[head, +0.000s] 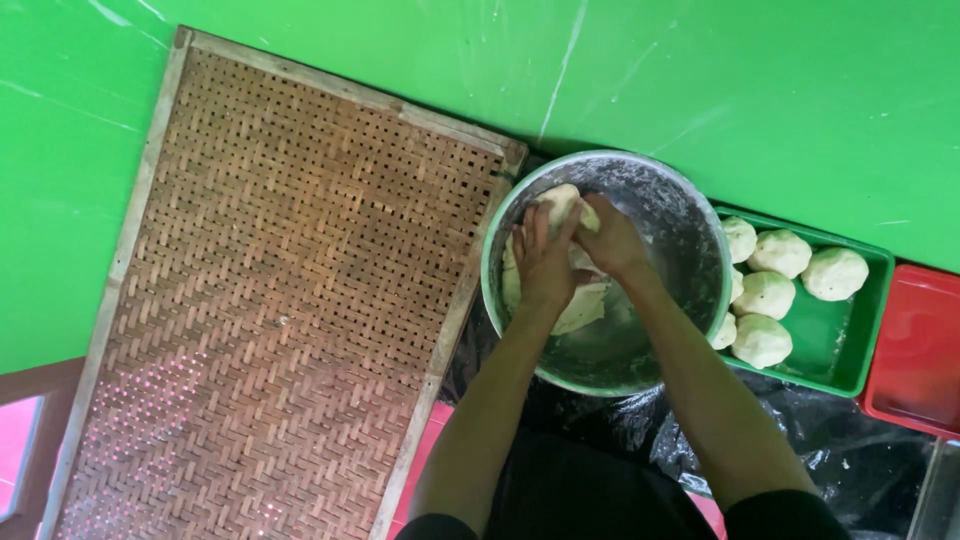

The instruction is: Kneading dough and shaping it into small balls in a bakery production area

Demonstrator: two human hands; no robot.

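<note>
A round metal bowl (690, 215), dusted with flour, holds a pale lump of dough (583, 308). Both my hands are inside the bowl, pressed on the dough. My left hand (543, 262) lies flat on its left part with the fingers pointing up. My right hand (611, 238) grips the upper part of the dough, fingers curled over it. Much of the dough is hidden under my hands.
A large woven bamboo tray (270, 300) with a wooden frame lies left of the bowl. Right of the bowl a green tray (845, 345) holds several dough balls (780, 253). A red tray (920, 350) sits at the far right. Black plastic sheet (850, 465) covers the floor below.
</note>
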